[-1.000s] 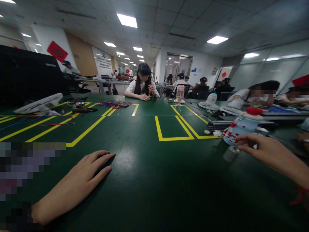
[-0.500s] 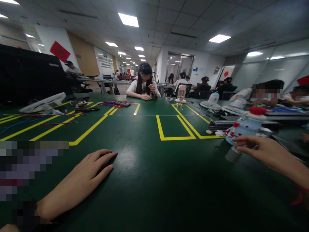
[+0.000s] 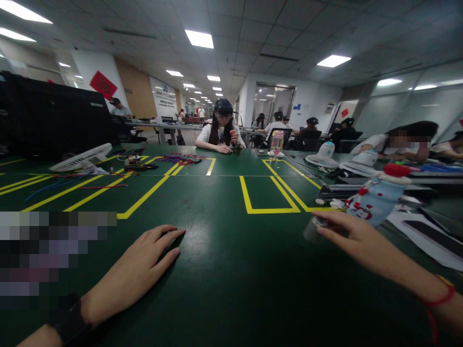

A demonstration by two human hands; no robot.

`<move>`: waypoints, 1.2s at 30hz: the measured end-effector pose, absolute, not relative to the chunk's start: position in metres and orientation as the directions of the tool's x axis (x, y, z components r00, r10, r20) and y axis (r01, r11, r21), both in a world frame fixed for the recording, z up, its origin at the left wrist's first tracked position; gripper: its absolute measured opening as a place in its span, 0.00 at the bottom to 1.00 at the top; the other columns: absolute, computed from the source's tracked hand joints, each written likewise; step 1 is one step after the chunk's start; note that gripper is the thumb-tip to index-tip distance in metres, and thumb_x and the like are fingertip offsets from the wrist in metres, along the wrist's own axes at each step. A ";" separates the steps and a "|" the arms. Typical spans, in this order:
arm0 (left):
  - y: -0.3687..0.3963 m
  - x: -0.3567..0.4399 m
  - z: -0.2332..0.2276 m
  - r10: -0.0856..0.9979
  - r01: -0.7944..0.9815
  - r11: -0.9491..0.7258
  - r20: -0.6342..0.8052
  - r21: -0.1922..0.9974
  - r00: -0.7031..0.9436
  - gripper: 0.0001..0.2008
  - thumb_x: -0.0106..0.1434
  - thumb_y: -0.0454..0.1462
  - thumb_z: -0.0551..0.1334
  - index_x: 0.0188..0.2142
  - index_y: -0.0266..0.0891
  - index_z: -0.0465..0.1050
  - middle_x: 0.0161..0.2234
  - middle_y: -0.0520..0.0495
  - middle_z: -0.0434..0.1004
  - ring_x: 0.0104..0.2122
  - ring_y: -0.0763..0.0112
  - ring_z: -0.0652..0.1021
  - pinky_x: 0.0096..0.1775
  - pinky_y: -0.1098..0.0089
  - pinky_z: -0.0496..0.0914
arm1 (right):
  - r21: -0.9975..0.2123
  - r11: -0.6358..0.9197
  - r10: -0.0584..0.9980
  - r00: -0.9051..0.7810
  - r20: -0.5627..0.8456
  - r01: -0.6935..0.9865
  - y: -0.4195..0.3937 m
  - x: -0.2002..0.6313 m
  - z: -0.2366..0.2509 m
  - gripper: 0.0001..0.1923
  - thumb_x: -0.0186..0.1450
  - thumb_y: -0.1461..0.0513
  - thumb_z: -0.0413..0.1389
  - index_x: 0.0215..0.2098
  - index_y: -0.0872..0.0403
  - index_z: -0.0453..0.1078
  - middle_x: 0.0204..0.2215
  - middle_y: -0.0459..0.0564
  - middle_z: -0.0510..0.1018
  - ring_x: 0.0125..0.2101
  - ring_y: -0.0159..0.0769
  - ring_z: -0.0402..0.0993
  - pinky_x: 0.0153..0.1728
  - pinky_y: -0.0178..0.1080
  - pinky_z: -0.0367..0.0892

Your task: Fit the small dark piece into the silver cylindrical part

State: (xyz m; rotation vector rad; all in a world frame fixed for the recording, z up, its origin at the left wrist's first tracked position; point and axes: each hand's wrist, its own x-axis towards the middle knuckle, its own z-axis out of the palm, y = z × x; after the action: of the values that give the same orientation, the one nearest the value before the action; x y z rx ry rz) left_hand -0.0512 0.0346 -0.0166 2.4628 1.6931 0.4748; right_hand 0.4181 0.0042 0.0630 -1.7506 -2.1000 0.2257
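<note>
My left hand (image 3: 141, 270) lies flat on the green table (image 3: 224, 279), its fingers stretched out and nothing in them. A small grey cylinder (image 3: 311, 232), blurred and of a kind I cannot make out, is pinched by its top in the fingers of my right hand (image 3: 356, 236). It is tilted and close to the tabletop; whether it touches is unclear. Just behind that hand stands a light blue bottle (image 3: 379, 195) with a red top and a red-and-white pattern.
Yellow tape (image 3: 273, 210) marks outlines across the table. Coloured wires (image 3: 183, 158) and a white fan (image 3: 81, 158) lie at the far left. White fans (image 3: 324, 156) and metal rails (image 3: 340, 192) are at the right. Another person (image 3: 220, 130) sits opposite.
My right hand has moved left with the grey cylinder, away from beside the blue bottle. My left hand keeps its flat pose; the whole view has shifted slightly.
</note>
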 end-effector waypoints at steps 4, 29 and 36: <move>0.033 -0.050 -0.014 0.922 0.884 -0.380 0.187 0.271 0.339 0.23 0.67 0.50 0.51 0.60 0.53 0.61 0.59 0.48 0.62 0.58 0.58 0.65 0.58 0.54 0.61 | -0.492 0.462 0.882 -0.443 0.164 0.738 -0.003 0.332 0.057 0.22 0.67 0.55 0.49 0.59 0.47 0.61 0.54 0.50 0.69 0.53 0.36 0.66 0.56 0.43 0.62; 0.018 0.085 0.047 0.859 0.496 -0.500 0.333 0.710 0.389 0.08 0.66 0.39 0.59 0.38 0.47 0.78 0.38 0.51 0.75 0.39 0.68 0.75 0.43 0.66 0.69 | -0.728 0.443 0.884 -0.388 0.260 0.523 0.002 0.287 0.009 0.20 0.59 0.63 0.59 0.49 0.49 0.65 0.45 0.45 0.73 0.44 0.32 0.69 0.48 0.39 0.64; 0.017 0.076 0.010 0.837 0.677 -0.538 0.225 0.501 0.498 0.10 0.63 0.40 0.62 0.42 0.57 0.79 0.49 0.51 0.73 0.49 0.58 0.70 0.50 0.53 0.65 | -0.636 0.485 0.872 -0.386 0.301 0.600 -0.002 0.289 0.003 0.30 0.59 0.62 0.57 0.58 0.48 0.58 0.53 0.49 0.68 0.51 0.37 0.65 0.54 0.45 0.60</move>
State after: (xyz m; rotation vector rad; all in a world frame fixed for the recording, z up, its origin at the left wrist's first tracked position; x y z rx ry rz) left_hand 0.0762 0.0174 0.0102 2.3987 1.2651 0.6402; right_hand 0.2893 -0.0018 0.0032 -1.2088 -2.1202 0.5759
